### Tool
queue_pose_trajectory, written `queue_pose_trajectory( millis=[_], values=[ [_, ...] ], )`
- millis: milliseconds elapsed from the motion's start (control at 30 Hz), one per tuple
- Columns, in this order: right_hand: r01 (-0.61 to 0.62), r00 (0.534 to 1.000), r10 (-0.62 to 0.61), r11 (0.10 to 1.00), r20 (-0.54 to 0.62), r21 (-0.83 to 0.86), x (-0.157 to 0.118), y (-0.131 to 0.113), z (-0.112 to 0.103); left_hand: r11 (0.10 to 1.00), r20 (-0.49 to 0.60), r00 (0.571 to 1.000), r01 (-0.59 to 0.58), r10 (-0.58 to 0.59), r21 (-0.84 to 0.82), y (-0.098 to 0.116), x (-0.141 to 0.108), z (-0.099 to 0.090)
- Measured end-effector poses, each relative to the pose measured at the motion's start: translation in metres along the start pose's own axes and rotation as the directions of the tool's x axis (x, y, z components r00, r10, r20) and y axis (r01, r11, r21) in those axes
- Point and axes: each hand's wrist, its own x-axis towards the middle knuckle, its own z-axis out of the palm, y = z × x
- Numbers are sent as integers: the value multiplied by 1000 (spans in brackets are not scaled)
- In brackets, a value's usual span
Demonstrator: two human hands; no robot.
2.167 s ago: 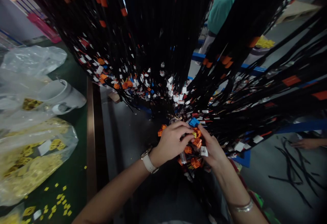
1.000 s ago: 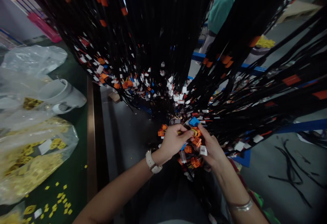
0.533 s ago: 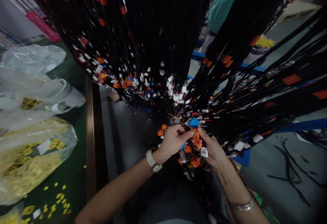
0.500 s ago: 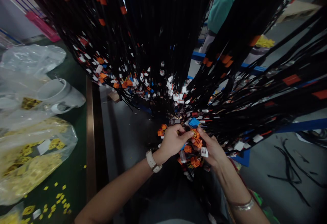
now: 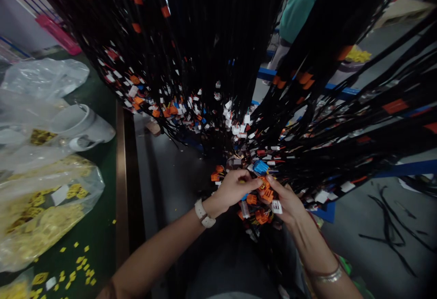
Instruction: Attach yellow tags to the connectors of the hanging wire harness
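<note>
An orange wire connector (image 5: 264,183) sits between my two hands at the lower middle. My left hand (image 5: 231,190) is closed, its thumb tip pressed to the connector; a sliver of yellow shows inside its curled fingers, too small to name. Gripping the same connector from the right is my right hand (image 5: 289,203), thumb on top. A white connector (image 5: 276,206) lies against its fingers. Just above is a blue connector (image 5: 261,167), and more orange connectors (image 5: 261,216) hang below on their wires.
Bundles of black cables (image 5: 218,30) with many connectors hang in front. On the green table (image 5: 105,176) at left lie plastic bags of yellow parts (image 5: 54,217), a grey-white container (image 5: 85,124) and loose yellow pieces. Behind the cables stands a person in a green top (image 5: 302,5). A blue rail (image 5: 403,168) runs at right.
My left thumb has shifted slightly right on the orange connector. Both hands stay at the connector, and the view has shifted a little.
</note>
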Motion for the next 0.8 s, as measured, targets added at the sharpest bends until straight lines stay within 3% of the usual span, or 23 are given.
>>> queue_pose_trajectory(
  millis=[100, 333, 600, 700, 800],
  values=[
    [1, 1000, -1, 1000, -14, 17, 0, 1, -1, 985, -15, 993, -113, 116, 132, -4, 0, 0],
    [-27, 1000, 27, 999, 5, 38, -2, 0, 0, 985, 125, 984, -143, 130, 97, 0, 0, -3],
    [10, 1000, -10, 1000, 1, 15, 3, 2, -2, 867, -17, 960, -244, 279, 434, -2, -6, 0],
    [11, 1000, -11, 1000, 3, 9, 4, 2, -1, 845, -32, 964, -216, 265, 490, 1, -4, -4],
    [-1, 1000, 1, 1000, -6, 5, 4, 1, 1, 848, 88, 979, -204, 184, 490, 11, -1, -18]
  ],
)
